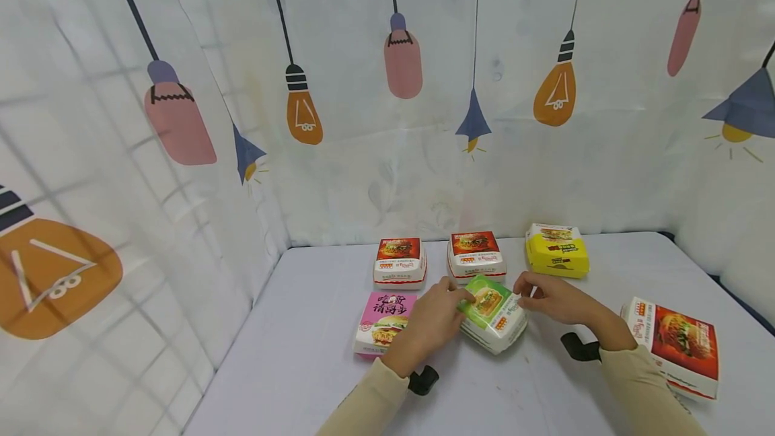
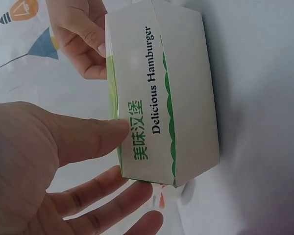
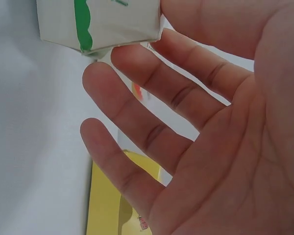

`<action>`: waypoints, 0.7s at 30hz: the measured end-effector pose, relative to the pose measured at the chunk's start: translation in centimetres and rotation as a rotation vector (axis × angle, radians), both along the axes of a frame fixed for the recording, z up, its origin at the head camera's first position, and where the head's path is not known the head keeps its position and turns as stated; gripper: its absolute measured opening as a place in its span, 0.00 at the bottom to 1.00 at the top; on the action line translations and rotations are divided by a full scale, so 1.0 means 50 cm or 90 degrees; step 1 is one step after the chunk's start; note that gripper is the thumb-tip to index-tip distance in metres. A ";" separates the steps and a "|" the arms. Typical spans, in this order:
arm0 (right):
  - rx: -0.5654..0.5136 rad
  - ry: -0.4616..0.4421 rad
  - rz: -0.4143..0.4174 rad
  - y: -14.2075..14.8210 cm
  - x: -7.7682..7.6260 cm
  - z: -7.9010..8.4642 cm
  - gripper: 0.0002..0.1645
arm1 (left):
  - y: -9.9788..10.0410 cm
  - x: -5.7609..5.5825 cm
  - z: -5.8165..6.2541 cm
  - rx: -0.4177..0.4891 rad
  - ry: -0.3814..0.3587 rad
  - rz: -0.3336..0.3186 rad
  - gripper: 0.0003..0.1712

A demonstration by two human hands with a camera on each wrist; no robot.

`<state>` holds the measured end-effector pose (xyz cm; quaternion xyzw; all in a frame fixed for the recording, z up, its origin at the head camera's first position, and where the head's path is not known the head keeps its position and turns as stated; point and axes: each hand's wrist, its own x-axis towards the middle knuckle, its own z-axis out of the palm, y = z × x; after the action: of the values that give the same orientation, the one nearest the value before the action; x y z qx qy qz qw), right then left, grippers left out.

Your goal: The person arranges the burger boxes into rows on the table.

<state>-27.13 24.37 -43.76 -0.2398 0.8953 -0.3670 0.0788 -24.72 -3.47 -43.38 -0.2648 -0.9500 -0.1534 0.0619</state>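
Observation:
A green and white hamburger box (image 1: 495, 315) sits at an angle on the table between both hands. My left hand (image 1: 434, 320) pinches its left corner, the thumb lying on the white face lettered "Delicious Hamburger" in the left wrist view. At the opposite corner, my right hand (image 1: 558, 298) pinches the box between thumb and forefinger. Its other fingers (image 3: 137, 115) spread out below the box edge in the right wrist view. The lid looks closed. A pink-topped burger box (image 1: 384, 321) lies just left of my left hand, partly hidden by it.
Two red and white burger boxes, one at left (image 1: 399, 263) and one in the middle (image 1: 477, 256), stand along the back with a yellow box (image 1: 557, 251). A larger red and white box (image 1: 675, 348) lies beside my right forearm. A printed curtain (image 1: 363, 173) hangs behind the table.

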 end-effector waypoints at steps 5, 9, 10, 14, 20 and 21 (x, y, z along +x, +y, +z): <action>0.001 -0.006 -0.004 0.000 -0.002 -0.002 0.06 | -0.001 -0.002 -0.004 -0.003 0.019 0.005 0.18; -0.001 -0.016 0.000 -0.001 -0.003 -0.004 0.07 | -0.001 -0.001 -0.003 0.007 0.018 0.005 0.18; -0.004 -0.019 0.001 -0.001 -0.003 -0.003 0.07 | -0.001 -0.001 -0.003 0.012 0.012 0.005 0.18; -0.006 -0.027 0.009 -0.002 -0.003 -0.003 0.11 | -0.001 0.000 -0.001 0.042 -0.031 0.000 0.18; 0.011 -0.066 -0.001 -0.001 0.001 -0.002 0.27 | -0.001 -0.001 -0.001 0.047 -0.069 -0.003 0.22; 0.012 -0.075 -0.004 -0.001 0.002 -0.001 0.29 | -0.001 -0.001 -0.001 0.044 -0.070 -0.004 0.23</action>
<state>-27.01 24.30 -43.82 -0.2146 0.8932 -0.3723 0.1326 -24.77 -3.52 -43.43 -0.2568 -0.9453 -0.2004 0.0179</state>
